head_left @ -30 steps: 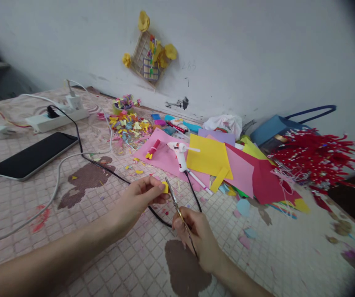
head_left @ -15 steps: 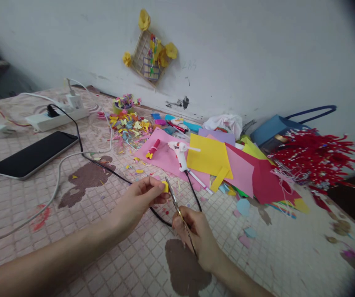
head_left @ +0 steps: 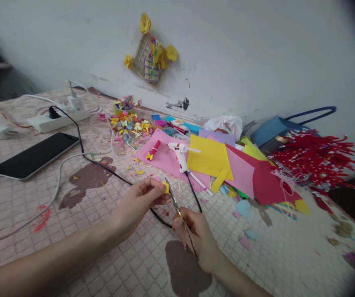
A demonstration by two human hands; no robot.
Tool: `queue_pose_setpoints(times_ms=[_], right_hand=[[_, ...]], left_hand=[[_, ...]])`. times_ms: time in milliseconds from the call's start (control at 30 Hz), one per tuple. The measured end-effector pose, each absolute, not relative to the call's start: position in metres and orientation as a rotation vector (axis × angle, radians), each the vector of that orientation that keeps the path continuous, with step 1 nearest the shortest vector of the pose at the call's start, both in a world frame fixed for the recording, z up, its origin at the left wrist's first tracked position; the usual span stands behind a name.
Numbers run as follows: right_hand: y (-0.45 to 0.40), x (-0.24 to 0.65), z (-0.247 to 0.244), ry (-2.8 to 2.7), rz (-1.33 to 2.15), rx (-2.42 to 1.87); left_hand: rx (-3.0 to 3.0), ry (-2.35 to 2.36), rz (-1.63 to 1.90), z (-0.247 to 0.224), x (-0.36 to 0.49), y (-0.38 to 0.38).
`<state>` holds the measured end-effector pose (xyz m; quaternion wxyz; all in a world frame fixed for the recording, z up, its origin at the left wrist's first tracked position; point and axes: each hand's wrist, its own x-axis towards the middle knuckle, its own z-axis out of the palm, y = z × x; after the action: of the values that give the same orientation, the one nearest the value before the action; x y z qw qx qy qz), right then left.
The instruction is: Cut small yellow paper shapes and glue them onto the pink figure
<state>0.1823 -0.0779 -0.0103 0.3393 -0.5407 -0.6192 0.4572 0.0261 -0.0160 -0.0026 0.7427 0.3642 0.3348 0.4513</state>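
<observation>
Between the fingertips of my left hand (head_left: 146,196) is a small piece of yellow paper (head_left: 166,188). My right hand (head_left: 194,231) is closed around a pair of scissors (head_left: 176,203), whose blades point up and away, right beside the paper's edge. Whether the blades touch the paper I cannot tell. Beyond my hands, a white glue gun (head_left: 179,156) lies on a pink paper sheet (head_left: 165,144). Near it are a rolled red paper piece (head_left: 154,150) with yellow at one end and a yellow sheet (head_left: 208,154) with a yellow strip (head_left: 219,180).
A black cord (head_left: 161,219) runs beneath my hands. At left are a dark tablet (head_left: 35,156), a power strip (head_left: 53,120) and a white cable (head_left: 58,177). Paper scraps (head_left: 130,126) lie at the back. Red stems (head_left: 313,159) and a blue bag (head_left: 271,130) stand right.
The view has shifted very slightly. Both hands, the yellow paper and the scissors keep nearly the same positions.
</observation>
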Motion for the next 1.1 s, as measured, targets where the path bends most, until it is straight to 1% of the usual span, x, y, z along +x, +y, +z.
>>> queue_pose_setpoints(times_ms=[433,500,567,667,867,1100], right_hand=[[-0.077,0.183,-0.012,-1.609,1.17,-1.428],[-0.077,0.183,-0.014,-1.564,1.206,-1.419],[-0.076,0.183,-0.014,-1.469,1.317,-1.379],[-0.074,0.185,-0.011,-1.306,1.477,-1.269],[-0.07,0.188,-0.003,-1.088,1.659,-0.998],[-0.068,0.189,-0.003,-0.966,1.756,-0.913]], left_hand=[[0.816,0.756,0.979,-0.001,0.026,-0.015],[0.838,0.758,0.971,-0.001,0.026,-0.015],[0.886,0.775,0.954,-0.001,0.025,-0.016],[1.088,0.754,0.935,0.001,0.024,-0.019],[1.675,0.584,0.944,0.006,0.022,-0.024],[1.946,0.556,0.939,0.006,0.018,-0.025]])
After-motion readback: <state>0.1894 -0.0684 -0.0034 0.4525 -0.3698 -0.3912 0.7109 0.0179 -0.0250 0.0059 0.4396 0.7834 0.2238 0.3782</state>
